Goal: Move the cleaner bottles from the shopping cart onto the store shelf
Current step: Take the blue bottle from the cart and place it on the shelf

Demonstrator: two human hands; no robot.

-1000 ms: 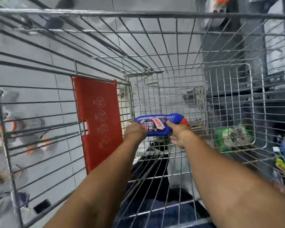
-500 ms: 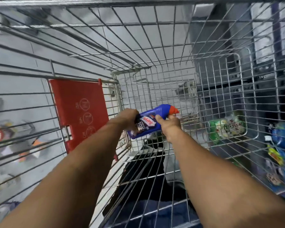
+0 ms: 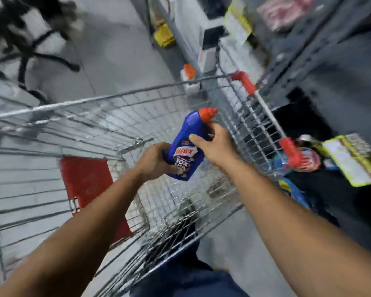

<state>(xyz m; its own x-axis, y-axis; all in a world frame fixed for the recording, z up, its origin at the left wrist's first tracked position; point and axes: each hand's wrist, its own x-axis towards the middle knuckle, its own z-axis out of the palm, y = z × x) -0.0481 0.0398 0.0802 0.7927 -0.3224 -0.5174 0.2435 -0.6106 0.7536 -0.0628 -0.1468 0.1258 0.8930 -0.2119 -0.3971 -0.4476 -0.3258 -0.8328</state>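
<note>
Both hands hold a blue cleaner bottle above the shopping cart.

Grey tiled floor runs along the left, under the wire shopping cart with its red flap. The left hand is clenched around the base of the bottle, the right hand grasps its upper body, red cap tilted up. The dark store shelf stands at right, blurred.

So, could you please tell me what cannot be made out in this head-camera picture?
- Shelf at right: motion blur smears its goods and yellow tags; whether other cleaner bottles stand there is unclear.
- Blue bottle: the left hand covers its base and the right hand its neck; small label print is unreadable.
- Cart: the arms hide part of its floor.
- Dark shapes at top left: blurred, cut by the edge.
</note>
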